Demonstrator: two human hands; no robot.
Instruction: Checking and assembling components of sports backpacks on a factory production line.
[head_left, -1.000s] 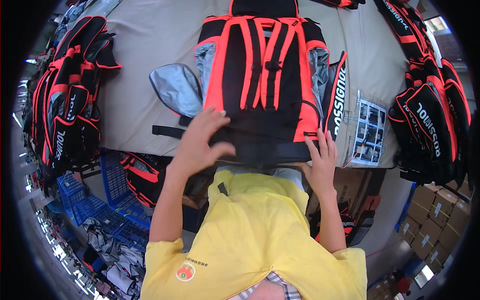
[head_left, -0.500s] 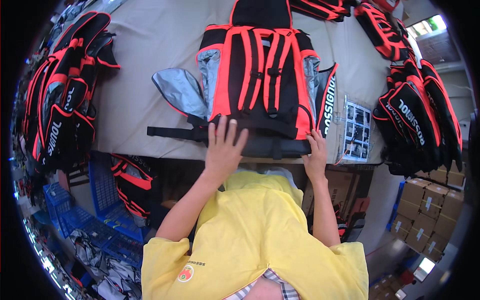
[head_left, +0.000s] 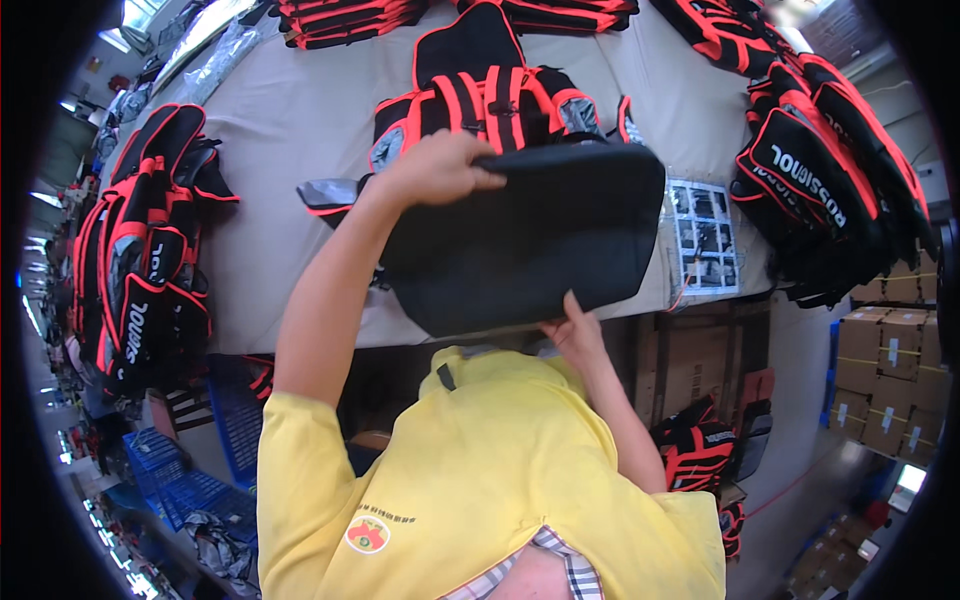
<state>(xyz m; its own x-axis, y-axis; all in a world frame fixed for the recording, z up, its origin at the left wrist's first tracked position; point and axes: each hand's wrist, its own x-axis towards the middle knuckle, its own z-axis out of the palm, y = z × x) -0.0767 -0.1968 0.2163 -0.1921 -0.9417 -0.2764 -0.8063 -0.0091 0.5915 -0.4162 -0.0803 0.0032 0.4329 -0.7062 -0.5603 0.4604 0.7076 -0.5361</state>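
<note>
A black and orange-red backpack with grey side pockets lies on the table, its shoulder straps facing up. Its flat black bottom panel is tipped up toward me and covers much of the bag's body. My left hand is closed on the panel's upper left edge, slightly blurred. At the lower edge, near the table's front, my right hand grips with the thumb over the panel, its other fingers partly hidden. The top flap lies spread out at the far end.
Similar bags lie at the table's left, with more bags at the right and stacked at the back. A clear sheet with a photo grid lies right of my backpack. Blue crates and cardboard boxes stand below.
The backpack's bottom end has been lifted and turned up to face me. My left hand has moved up and away with its edge; my right hand has shifted left and lower.
</note>
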